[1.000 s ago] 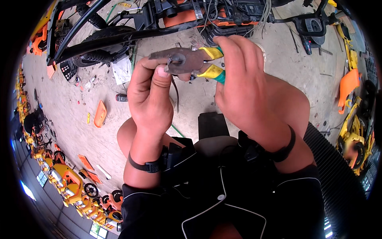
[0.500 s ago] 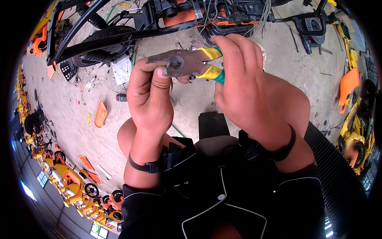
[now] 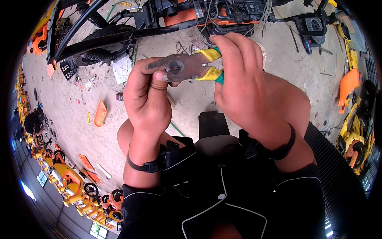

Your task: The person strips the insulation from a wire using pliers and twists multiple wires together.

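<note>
My right hand (image 3: 242,83) grips rusty pliers (image 3: 189,66) by their yellow and green handles (image 3: 211,73), with the jaws pointing left across my left hand. My left hand (image 3: 147,99) is closed under the jaws, thumb and index finger pinched at their side. A small dark piece (image 3: 174,67) shows at the jaw's centre; what exactly my left fingers hold is hidden behind the plier head.
A black vehicle frame (image 3: 157,28) with wheel and cables lies ahead. An orange tray (image 3: 100,113), a drill (image 3: 306,44) and debris lie on the concrete floor (image 3: 111,143). Yellow vehicles (image 3: 71,183) line the left; yellow and orange panels (image 3: 348,87) lie right.
The plier head and my left fingers have shifted slightly left and down. The dark strand that hung below the jaws a second ago no longer shows.
</note>
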Available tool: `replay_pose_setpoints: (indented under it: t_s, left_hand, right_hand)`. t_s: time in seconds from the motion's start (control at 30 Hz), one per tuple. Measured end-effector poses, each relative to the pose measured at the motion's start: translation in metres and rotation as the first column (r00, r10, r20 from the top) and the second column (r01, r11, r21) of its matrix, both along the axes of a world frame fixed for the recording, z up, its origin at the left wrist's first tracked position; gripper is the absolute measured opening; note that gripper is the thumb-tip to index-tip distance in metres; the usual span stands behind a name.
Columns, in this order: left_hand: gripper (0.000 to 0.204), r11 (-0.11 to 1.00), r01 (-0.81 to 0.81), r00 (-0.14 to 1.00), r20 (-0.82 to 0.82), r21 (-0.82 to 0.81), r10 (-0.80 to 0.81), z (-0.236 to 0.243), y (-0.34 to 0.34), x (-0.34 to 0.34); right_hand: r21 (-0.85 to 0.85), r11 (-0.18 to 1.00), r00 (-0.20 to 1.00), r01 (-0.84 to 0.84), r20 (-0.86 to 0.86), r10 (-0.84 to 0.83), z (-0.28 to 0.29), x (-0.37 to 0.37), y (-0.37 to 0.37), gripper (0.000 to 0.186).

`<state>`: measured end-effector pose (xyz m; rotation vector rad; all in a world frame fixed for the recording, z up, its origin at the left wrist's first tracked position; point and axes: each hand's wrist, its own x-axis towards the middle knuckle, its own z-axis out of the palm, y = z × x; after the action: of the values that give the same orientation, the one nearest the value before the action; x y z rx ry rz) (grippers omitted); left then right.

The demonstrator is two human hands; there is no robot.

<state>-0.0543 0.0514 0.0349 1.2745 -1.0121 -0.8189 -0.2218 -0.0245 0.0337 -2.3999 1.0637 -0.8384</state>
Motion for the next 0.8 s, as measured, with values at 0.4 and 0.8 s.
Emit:
replay_pose_setpoints:
  t_s: [0.4,0.8]
  left_hand:
    - [0.016,1.0,0.0,0.996,-0.091,-0.001,0.0,-0.003,0.001,-0.005]
    - [0.014,0.999,-0.023,0.978,-0.207,0.036,0.03,0.004,0.001,-0.01]
  right_hand:
    - [-0.012,1.0,1.0,-0.001,0.024,0.001,-0.001,0.0,0.0,0.056]
    - [0.003,1.0,0.999,-0.023,0.037,0.022,0.0,0.001,0.0,0.059]
